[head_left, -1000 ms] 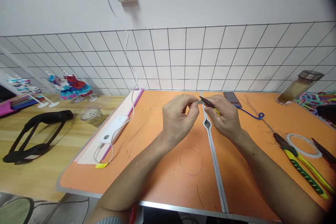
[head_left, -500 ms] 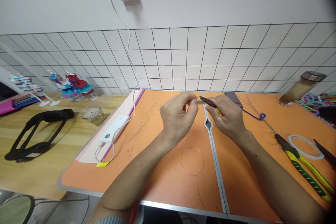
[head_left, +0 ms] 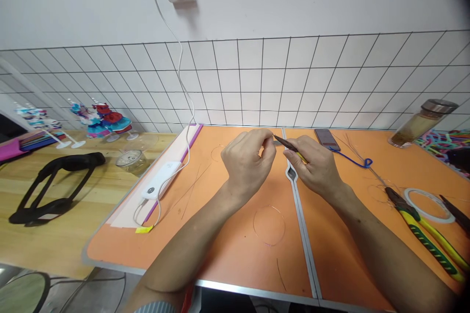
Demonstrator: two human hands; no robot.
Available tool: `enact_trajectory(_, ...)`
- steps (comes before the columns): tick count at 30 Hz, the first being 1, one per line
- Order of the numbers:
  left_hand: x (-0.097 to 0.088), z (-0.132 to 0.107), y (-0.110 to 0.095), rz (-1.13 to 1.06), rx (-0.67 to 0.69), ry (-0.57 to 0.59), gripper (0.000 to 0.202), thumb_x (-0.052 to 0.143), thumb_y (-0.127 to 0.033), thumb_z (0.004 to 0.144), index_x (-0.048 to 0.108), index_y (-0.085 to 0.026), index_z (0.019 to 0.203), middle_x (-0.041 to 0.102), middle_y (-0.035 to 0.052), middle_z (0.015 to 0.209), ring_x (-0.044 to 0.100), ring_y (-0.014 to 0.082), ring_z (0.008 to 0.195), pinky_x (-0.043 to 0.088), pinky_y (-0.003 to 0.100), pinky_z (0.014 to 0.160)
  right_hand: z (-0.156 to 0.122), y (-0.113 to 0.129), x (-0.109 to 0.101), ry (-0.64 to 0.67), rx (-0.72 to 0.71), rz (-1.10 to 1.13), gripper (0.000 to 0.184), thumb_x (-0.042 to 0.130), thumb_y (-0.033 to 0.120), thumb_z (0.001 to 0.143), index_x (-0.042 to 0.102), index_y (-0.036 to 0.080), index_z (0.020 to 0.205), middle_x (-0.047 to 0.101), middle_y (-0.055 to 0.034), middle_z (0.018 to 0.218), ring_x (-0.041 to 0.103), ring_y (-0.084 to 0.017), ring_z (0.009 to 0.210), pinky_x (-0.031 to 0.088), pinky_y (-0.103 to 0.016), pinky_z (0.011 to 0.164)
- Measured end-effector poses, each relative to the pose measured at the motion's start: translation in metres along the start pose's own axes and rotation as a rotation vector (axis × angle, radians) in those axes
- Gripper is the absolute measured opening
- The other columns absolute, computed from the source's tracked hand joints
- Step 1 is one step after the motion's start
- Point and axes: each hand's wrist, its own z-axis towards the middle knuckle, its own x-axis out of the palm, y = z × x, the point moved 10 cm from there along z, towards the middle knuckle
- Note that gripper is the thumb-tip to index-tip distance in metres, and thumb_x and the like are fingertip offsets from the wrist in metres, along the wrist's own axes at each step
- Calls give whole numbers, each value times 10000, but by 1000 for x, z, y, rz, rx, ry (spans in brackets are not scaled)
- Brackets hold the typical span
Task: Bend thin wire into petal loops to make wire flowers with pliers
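Above the middle of the orange table, my left hand (head_left: pixel 247 161) is closed in a pinch, thumb against forefinger. What looks like the end of a thin wire sits at its fingertips, too fine to follow. My right hand (head_left: pixel 317 164) is wrapped round small pointed pliers (head_left: pixel 288 144) with dark jaws and a bit of yellow handle showing. Their tip points left and meets the left fingertips; the rest is hidden in my palm. Below the hands, a thin wire ring (head_left: pixel 269 225) lies on the table (head_left: pixel 227 254).
Larger green-and-yellow pliers (head_left: pixel 418 230), a white ring-shaped spool (head_left: pixel 429 205) and a phone (head_left: pixel 326 139) lie to the right. A glass bottle (head_left: pixel 422 122) stands behind them. At left are a white power strip (head_left: pixel 161 180), a black frame (head_left: pixel 55 188) and small doll-like figures (head_left: pixel 110 120).
My right hand has moved slightly left, bringing the pliers' tip up to my left fingertips and closing the small gap. The left hand has shifted very little.
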Motion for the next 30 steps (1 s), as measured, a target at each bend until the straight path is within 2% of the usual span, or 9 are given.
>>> enact_trajectory(8,2,-1,3,-15,-38,6,219,637,-40,937,689,-229,838,679,-50,677,568,105,606,381,290,594,0,-1,-1,-17,33,-13,186,618,301,1169,774,211,1216,741,-53,896,690,-210,790,507,-353,699)
enact_trajectory(16,4,-2,4,11,-29,9,228,629,-31,929,684,-230,833,677,-56,664,564,100,593,354,295,584,-1,1,-1,-10,21,-30,196,626,295,1171,776,169,1168,720,-46,848,662,-192,754,489,-346,667)
enact_trajectory(30,4,-3,4,52,-33,20,223,623,-36,908,669,-231,811,639,-66,634,542,96,572,299,318,569,0,-1,-1,3,40,-47,225,599,337,1178,779,207,1145,737,-46,838,688,-198,742,497,-350,655)
